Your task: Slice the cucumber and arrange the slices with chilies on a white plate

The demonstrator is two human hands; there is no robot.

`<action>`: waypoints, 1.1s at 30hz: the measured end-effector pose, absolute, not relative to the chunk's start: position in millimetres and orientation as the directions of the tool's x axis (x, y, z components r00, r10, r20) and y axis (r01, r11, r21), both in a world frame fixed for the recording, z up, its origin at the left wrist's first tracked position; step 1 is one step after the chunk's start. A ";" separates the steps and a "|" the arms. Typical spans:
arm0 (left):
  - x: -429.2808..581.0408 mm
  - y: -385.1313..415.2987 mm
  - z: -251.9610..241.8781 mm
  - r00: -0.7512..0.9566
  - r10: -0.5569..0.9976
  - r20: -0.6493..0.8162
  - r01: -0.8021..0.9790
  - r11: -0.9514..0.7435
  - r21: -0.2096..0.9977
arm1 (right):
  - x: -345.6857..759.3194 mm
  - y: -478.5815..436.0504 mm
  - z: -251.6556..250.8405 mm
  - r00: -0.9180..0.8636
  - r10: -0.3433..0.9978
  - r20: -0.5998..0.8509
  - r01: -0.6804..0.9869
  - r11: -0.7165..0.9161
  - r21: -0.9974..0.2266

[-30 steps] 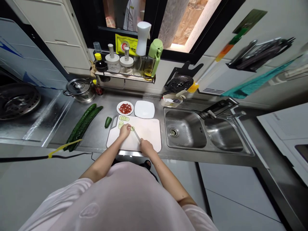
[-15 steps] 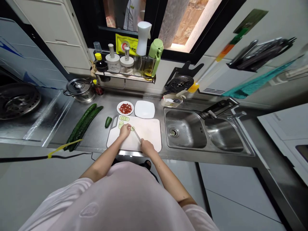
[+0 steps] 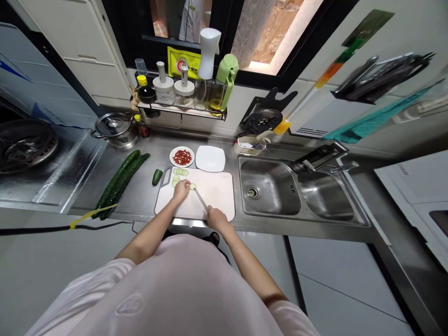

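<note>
On the white cutting board [image 3: 219,191], my left hand [image 3: 182,190] has its fingers pinched at the edge of a pale round cucumber slice [image 3: 192,186]. My right hand [image 3: 217,218] is closed around the handle of a knife [image 3: 200,200], whose tip points at that slice. Beyond my left hand, several cut cucumber slices [image 3: 180,172] lie in overlapping rows at the board's upper left. A short dark green cucumber piece [image 3: 157,177] rests on the counter, left of the board.
Two long cucumbers [image 3: 122,184] lie left on the steel counter. Behind the board stand a plate of chopped red pieces [image 3: 182,165] and a white square plate [image 3: 210,158]. A lidded pot [image 3: 117,131] is at the back left, a double sink [image 3: 269,186] at the right.
My right hand has shifted slightly right and back toward me, drawing the knife with it. The left hand stays at the slice.
</note>
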State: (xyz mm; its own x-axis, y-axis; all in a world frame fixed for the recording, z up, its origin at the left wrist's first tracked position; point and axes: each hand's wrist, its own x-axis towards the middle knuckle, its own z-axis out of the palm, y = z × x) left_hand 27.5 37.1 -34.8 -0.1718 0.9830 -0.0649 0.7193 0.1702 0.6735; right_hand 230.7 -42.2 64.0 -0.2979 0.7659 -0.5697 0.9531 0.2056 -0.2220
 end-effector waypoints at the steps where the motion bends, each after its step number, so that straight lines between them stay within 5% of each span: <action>1: 27.6 36.9 -34.7 -0.171 0.983 -0.065 0.720 0.170 0.673 | 228.7 -40.3 63.5 -0.301 0.768 -0.566 0.952 0.209 -0.223; 33: 28.3 35.4 -28.4 -0.178 0.980 -0.094 0.715 0.194 0.671 | 211.6 -25.3 70.7 -0.281 0.771 -0.572 0.959 0.194 -0.208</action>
State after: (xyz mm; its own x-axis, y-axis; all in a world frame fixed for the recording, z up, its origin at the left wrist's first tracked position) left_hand 28.3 35.4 -28.4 -0.1775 0.9796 -0.0937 0.7154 0.1939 0.6712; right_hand 211.6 -25.3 70.7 -0.2806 0.7710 -0.5717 0.9586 0.1943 -0.2084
